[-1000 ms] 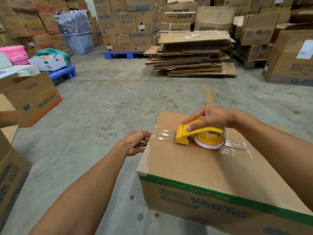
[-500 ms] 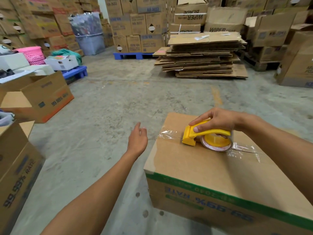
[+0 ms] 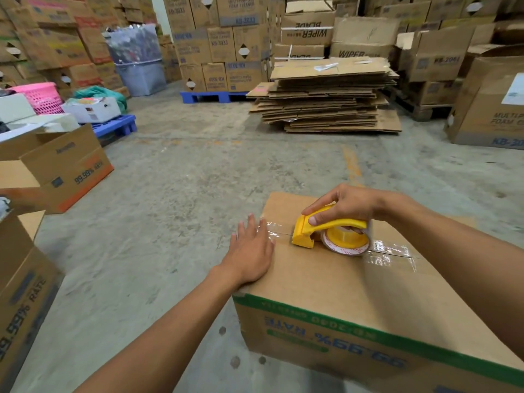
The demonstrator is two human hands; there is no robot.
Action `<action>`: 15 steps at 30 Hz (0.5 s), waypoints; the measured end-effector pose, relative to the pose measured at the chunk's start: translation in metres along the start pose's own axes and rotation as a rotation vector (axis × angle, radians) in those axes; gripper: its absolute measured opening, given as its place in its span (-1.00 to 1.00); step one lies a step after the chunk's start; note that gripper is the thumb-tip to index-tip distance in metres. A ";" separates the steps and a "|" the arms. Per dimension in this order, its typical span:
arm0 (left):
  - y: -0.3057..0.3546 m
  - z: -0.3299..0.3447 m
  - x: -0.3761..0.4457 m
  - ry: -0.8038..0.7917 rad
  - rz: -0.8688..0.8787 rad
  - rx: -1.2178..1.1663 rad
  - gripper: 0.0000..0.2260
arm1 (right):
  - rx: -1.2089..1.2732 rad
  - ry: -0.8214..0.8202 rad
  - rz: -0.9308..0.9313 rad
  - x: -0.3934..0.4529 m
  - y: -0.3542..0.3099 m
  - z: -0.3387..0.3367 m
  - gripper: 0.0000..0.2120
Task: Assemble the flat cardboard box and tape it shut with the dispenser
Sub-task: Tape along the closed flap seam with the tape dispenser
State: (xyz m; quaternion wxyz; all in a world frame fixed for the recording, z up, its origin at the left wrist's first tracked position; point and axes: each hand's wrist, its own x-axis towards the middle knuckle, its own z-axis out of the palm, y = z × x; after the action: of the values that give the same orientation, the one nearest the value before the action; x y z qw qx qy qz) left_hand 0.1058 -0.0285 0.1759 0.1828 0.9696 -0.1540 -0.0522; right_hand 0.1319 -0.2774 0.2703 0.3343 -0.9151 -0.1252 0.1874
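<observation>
An assembled cardboard box [image 3: 334,290] with green print stands on the concrete floor at the lower right. Clear tape [image 3: 392,252] runs along its top centre seam. The yellow tape dispenser [image 3: 330,234] rests on the seam near the box's left end, and my right hand [image 3: 344,207] grips its handle. My left hand [image 3: 251,252] lies flat, fingers spread, on the left edge of the box top, its fingertips on the end of the tape.
A tall stack of flat cardboard [image 3: 329,97] lies straight ahead. Open boxes [image 3: 61,168] stand at the left, another box [image 3: 22,296] at the near left. Stacked cartons on a blue pallet [image 3: 212,96] line the back. A large box [image 3: 493,109] is at the right.
My left hand let go of the tape end at the box's left edge, lifted away, then came back down flat on the box top. The dispenser has barely moved.
</observation>
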 end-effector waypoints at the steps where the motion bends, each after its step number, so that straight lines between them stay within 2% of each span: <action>1: 0.004 0.000 0.000 0.026 0.062 0.121 -0.46 | -0.002 -0.004 -0.004 -0.001 -0.002 0.000 -0.65; 4: 0.015 0.005 0.002 -0.009 0.214 0.247 -0.48 | 0.022 -0.066 0.004 -0.002 -0.007 -0.002 -0.64; 7: 0.014 0.010 0.008 -0.010 0.224 0.257 -0.49 | 0.141 -0.256 0.063 -0.005 -0.008 -0.007 -0.44; 9: 0.013 0.011 0.009 -0.015 0.216 0.259 -0.48 | 0.183 -0.320 0.107 -0.005 -0.009 -0.007 -0.38; 15: 0.013 0.010 0.007 -0.029 0.192 0.239 -0.43 | 0.203 -0.282 0.137 -0.012 -0.005 -0.009 -0.46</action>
State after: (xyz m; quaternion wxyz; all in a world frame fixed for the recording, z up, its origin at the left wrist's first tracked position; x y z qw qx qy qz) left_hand 0.1072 -0.0459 0.1711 0.0678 0.9645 -0.2537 -0.0297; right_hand 0.1248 -0.2826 0.2831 0.3903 -0.8478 -0.0887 0.3478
